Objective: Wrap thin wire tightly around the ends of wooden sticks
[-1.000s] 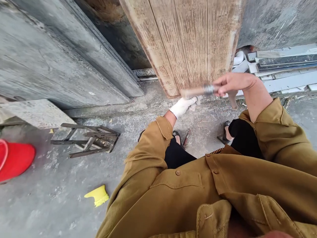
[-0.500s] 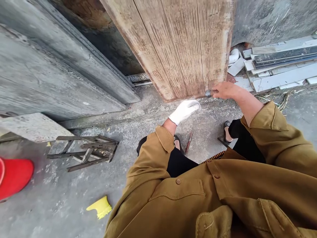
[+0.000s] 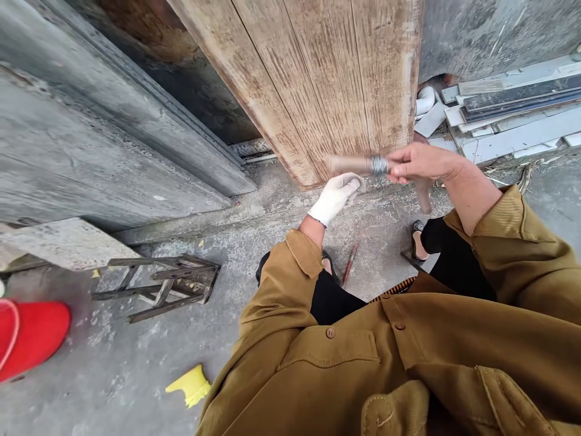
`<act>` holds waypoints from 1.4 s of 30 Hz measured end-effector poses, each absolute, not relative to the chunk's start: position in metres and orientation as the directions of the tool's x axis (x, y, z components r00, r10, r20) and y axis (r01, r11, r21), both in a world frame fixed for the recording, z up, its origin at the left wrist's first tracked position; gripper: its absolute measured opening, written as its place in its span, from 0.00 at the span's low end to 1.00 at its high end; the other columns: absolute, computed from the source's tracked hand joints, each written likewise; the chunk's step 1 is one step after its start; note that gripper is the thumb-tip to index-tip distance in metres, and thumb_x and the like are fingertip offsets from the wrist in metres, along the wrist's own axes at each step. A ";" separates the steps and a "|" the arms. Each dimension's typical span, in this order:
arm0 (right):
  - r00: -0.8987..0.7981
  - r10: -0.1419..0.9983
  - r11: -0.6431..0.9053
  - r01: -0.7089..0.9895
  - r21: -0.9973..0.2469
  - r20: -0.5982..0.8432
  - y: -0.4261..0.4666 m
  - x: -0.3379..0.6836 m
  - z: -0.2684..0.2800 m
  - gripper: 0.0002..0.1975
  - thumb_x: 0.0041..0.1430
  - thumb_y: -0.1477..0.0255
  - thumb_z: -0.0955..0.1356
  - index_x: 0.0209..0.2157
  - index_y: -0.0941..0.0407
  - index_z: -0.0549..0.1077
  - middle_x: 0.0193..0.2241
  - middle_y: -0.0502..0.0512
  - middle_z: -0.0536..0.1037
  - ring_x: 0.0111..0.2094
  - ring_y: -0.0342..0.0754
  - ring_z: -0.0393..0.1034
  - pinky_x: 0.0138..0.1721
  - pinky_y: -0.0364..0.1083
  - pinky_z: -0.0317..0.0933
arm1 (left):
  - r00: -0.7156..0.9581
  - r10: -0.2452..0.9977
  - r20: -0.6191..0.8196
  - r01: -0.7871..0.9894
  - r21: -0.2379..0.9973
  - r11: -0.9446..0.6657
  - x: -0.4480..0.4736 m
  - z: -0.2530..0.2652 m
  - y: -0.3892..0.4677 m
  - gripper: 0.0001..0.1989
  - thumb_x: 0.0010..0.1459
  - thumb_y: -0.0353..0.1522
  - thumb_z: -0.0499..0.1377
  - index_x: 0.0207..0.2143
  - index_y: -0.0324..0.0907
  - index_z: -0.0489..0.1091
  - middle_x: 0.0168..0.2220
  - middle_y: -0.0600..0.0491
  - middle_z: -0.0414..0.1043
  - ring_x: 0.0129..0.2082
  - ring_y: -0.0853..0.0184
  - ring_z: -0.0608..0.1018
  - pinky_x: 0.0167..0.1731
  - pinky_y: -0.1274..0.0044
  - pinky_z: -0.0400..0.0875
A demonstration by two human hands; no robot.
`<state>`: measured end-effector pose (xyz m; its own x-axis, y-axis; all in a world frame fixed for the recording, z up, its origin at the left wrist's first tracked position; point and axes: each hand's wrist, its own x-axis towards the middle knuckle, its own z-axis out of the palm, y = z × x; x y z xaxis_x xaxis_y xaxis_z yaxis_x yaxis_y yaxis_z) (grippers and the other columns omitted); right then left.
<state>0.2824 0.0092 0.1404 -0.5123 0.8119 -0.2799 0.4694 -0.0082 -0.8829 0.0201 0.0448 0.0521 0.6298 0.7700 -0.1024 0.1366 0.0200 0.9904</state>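
A long plank panel (image 3: pixel 336 79) of worn brown wood stands in front of me, its face streaked with lighter and darker marks. My right hand (image 3: pixel 415 162), bare, grips a brown tool bound with shiny wire (image 3: pixel 379 165). The tool's left end is smeared by motion and passes before the panel's lower edge. Another brown part of it hangs below the hand. My left hand (image 3: pixel 338 197), in a white glove, is closed just under the tool, near the panel's bottom edge. What lies in its curled fingers is too unclear to name.
A thin reddish stick-like tool (image 3: pixel 350 264) lies on the floor between my feet. To the left are a small wooden stool (image 3: pixel 166 284), a red bucket (image 3: pixel 36 336) and a yellow scrap (image 3: pixel 189 386). Boards (image 3: pixel 512 115) lie stacked at right, beside a white pipe (image 3: pixel 425 100).
My right hand has turned the wire-bound tool and raised it slightly, so more of it shows. My left hand has curled tighter. The view has shifted a little.
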 end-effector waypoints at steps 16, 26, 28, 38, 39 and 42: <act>-0.409 0.644 0.141 0.894 -0.425 -0.647 0.015 0.282 0.105 0.12 0.61 0.63 0.73 0.41 0.56 0.82 0.33 0.56 0.81 0.38 0.52 0.74 0.40 0.48 0.62 | 0.811 0.578 -0.096 0.369 0.850 -0.377 0.025 0.060 0.043 0.13 0.61 0.38 0.58 0.32 0.38 0.75 0.31 0.54 0.73 0.34 0.67 0.73 0.41 0.75 0.68; -0.564 0.806 -0.028 0.268 -0.963 -0.181 0.005 0.297 0.132 0.28 0.54 0.44 0.74 0.34 0.56 0.73 0.28 0.50 0.73 0.27 0.42 0.64 0.32 0.45 0.61 | 0.759 0.647 -0.070 0.080 0.997 0.014 0.028 0.055 0.040 0.22 0.63 0.50 0.63 0.36 0.38 0.72 0.29 0.52 0.71 0.24 0.72 0.69 0.29 0.77 0.68; -0.331 0.938 -0.012 0.251 -0.968 -0.098 0.009 0.298 0.127 0.27 0.59 0.44 0.71 0.34 0.55 0.71 0.28 0.52 0.73 0.27 0.43 0.64 0.32 0.46 0.63 | 0.782 0.619 -0.076 0.027 0.996 0.088 0.030 0.056 0.036 0.24 0.63 0.52 0.63 0.36 0.39 0.72 0.26 0.55 0.66 0.21 0.74 0.64 0.25 0.78 0.64; -0.337 0.796 0.060 0.871 -0.488 -0.503 0.016 0.284 0.106 0.19 0.59 0.53 0.73 0.39 0.54 0.83 0.35 0.57 0.81 0.43 0.58 0.75 0.44 0.54 0.66 | 0.823 0.556 -0.114 0.280 0.934 -0.223 0.029 0.051 0.036 0.14 0.62 0.40 0.59 0.34 0.37 0.74 0.31 0.53 0.72 0.31 0.70 0.70 0.36 0.76 0.67; -0.386 0.748 0.070 0.855 -0.514 -0.540 0.014 0.283 0.106 0.19 0.56 0.51 0.74 0.38 0.53 0.83 0.34 0.56 0.82 0.42 0.58 0.75 0.43 0.54 0.66 | 0.828 0.549 -0.115 0.294 0.923 -0.250 0.028 0.050 0.037 0.14 0.61 0.41 0.59 0.33 0.37 0.74 0.31 0.53 0.73 0.33 0.68 0.72 0.39 0.76 0.68; -0.469 0.686 0.099 0.817 -0.567 -0.556 0.011 0.280 0.105 0.19 0.49 0.49 0.77 0.35 0.49 0.85 0.34 0.51 0.83 0.40 0.57 0.77 0.39 0.52 0.68 | 0.835 0.530 -0.146 0.330 0.904 -0.271 0.026 0.049 0.040 0.15 0.61 0.42 0.60 0.34 0.38 0.74 0.33 0.52 0.74 0.37 0.66 0.74 0.43 0.74 0.69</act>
<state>0.2801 0.0113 0.1048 -0.4689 0.6860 -0.5563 0.8175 0.0987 -0.5675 0.0256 0.0399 0.0492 0.8355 0.5298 -0.1457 0.3296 -0.2711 0.9044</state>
